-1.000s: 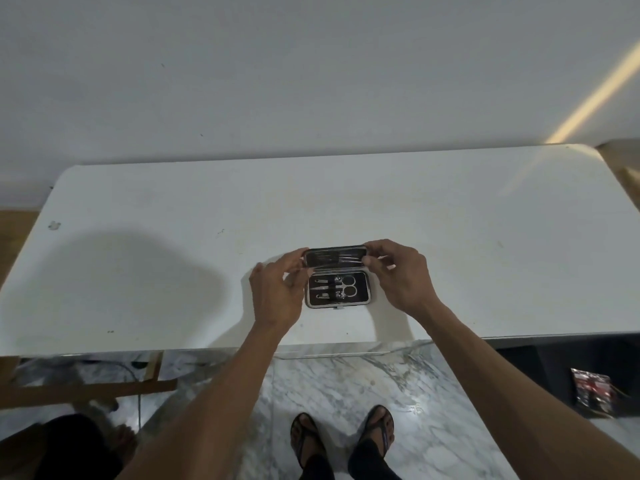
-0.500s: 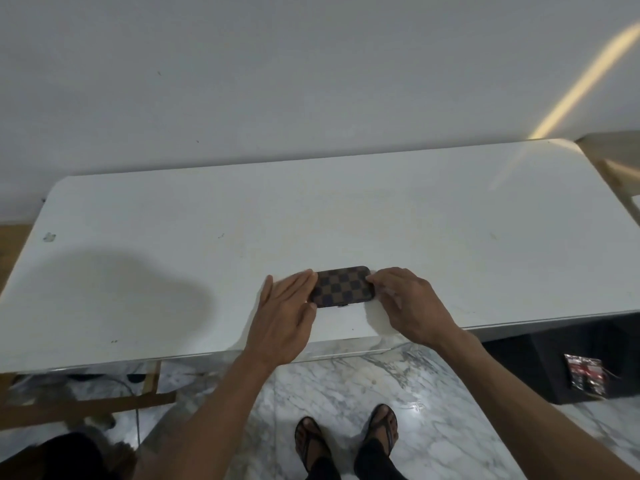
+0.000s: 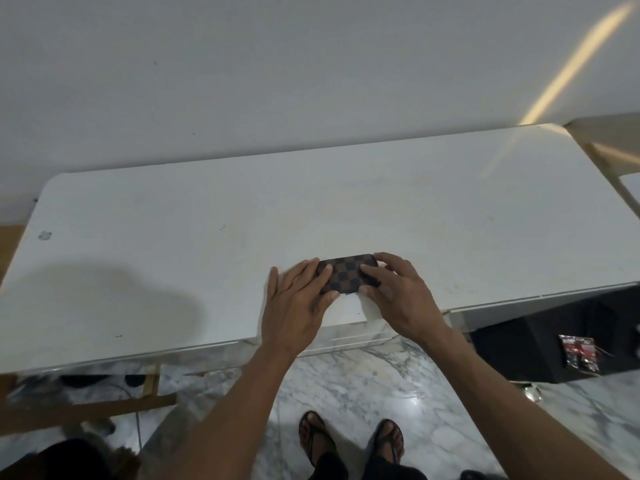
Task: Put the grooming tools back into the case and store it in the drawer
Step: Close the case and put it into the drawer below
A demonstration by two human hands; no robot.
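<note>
The grooming case (image 3: pixel 346 271), closed and covered in a brown checkered pattern, lies flat on the white table (image 3: pixel 173 237) near its front edge. My left hand (image 3: pixel 294 303) presses on the case's left part with straight fingers, thumb at the front edge. My right hand (image 3: pixel 398 296) grips the right end, with its fingers over the top and far edge and its thumb at the front. The tools are hidden inside. I cannot make out a drawer for certain; a white panel (image 3: pixel 346 315) shows just under the table's front edge, below the case.
The table backs onto a plain wall. To the right, below the table, stands a black box (image 3: pixel 519 348) with a red-and-black packet (image 3: pixel 580 351) on it. A wooden frame (image 3: pixel 86 407) stands low on the left. My sandalled feet (image 3: pixel 349 441) are on the marble floor.
The open case, with the tools showing inside, was folded shut. Both hands then moved in over the closed lid, the right hand now gripping its right end.
</note>
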